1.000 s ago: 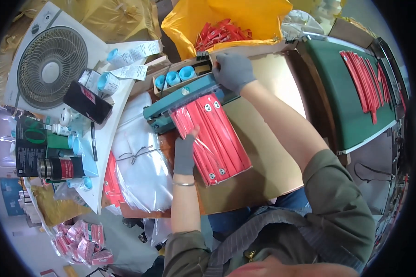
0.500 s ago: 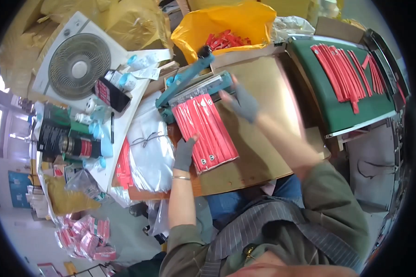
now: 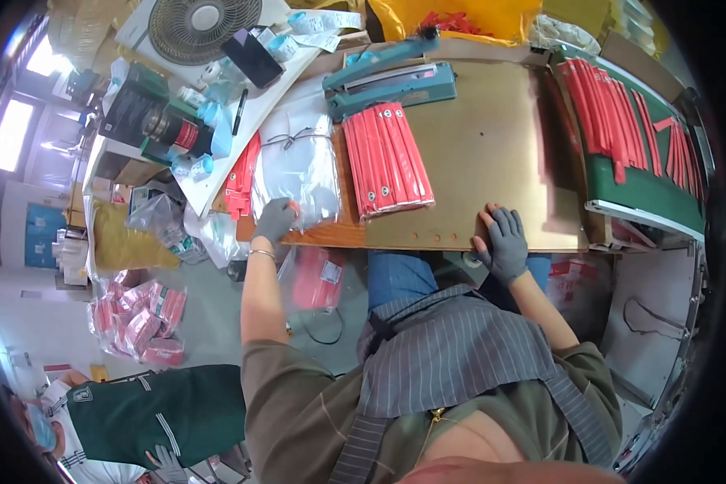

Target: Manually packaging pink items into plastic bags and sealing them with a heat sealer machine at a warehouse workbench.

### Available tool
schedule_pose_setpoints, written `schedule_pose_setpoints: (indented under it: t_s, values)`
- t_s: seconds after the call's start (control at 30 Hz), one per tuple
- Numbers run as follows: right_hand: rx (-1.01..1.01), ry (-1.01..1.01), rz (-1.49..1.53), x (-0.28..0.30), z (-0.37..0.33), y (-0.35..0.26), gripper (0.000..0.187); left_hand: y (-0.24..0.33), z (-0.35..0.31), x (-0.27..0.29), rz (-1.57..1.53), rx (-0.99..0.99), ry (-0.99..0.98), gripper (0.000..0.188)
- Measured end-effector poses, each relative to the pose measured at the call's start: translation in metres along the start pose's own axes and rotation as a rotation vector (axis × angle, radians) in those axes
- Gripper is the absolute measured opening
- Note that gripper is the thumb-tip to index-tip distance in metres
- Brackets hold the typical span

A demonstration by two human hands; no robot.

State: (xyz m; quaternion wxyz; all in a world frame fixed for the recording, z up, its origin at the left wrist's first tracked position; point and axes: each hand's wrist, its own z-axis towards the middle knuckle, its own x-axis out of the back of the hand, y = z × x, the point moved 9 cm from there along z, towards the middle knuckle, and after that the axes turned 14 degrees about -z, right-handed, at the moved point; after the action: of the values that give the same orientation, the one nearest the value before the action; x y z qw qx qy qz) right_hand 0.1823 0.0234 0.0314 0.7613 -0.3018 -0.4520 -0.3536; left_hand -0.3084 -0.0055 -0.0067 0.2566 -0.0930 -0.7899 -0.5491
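Observation:
My left hand [image 3: 276,220], in a grey fingertip-less glove, is at the near edge of a stack of clear plastic bags [image 3: 297,173] tied with a dark cord. Its fingers are curled, closed on the edge of a bag. My right hand [image 3: 506,244], gloved alike, rests open on the near edge of the brown cardboard sheet [image 3: 480,153], holding nothing. Between the hands lies a clear pack of long red strips [image 3: 387,161], its far end beside a teal bag sealer [image 3: 391,89] with a raised arm.
Red strips [image 3: 597,113] lie on a green board at the right. Loose red pieces [image 3: 240,181] are beside the bags. A fan [image 3: 206,20], phone [image 3: 252,58] and flask [image 3: 169,129] stand on the left. Packed red bundles [image 3: 141,319] and another person [image 3: 149,415] are lower left.
The pack has left my left hand and the sealer and lies on the table. My left hand moved to the bags' near edge, my right hand back to the cardboard's near edge. The view tilted nearer.

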Motion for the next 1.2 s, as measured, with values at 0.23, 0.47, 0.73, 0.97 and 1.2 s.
schedule_pose_setpoints:
  t_s: [0.23,0.47,0.73,0.97,1.2]
  values:
    - [-0.546,-0.33,0.966,-0.045,-0.005,0.018,0.056,0.199,-0.063,-0.132,-0.615,-0.353,-0.175,0.019]
    - [-0.491,-0.005,0.908,0.03,0.053,0.023,0.036,0.226,-0.1,-0.222,-0.576,-0.436,-0.114,0.026]
    - [-0.36,-0.207,0.863,-0.028,0.023,0.026,0.047,0.248,-0.126,-0.239,-1.51,-0.1,-0.589,0.035]
    - [-0.431,0.141,0.208,0.034,-0.061,0.122,0.042,0.27,-0.074,-0.179,-0.838,-0.527,-0.097,0.033]
    - [-0.44,0.227,-0.052,0.046,-0.032,0.211,0.064,0.257,0.054,-0.346,0.248,-0.434,-0.157,0.063]
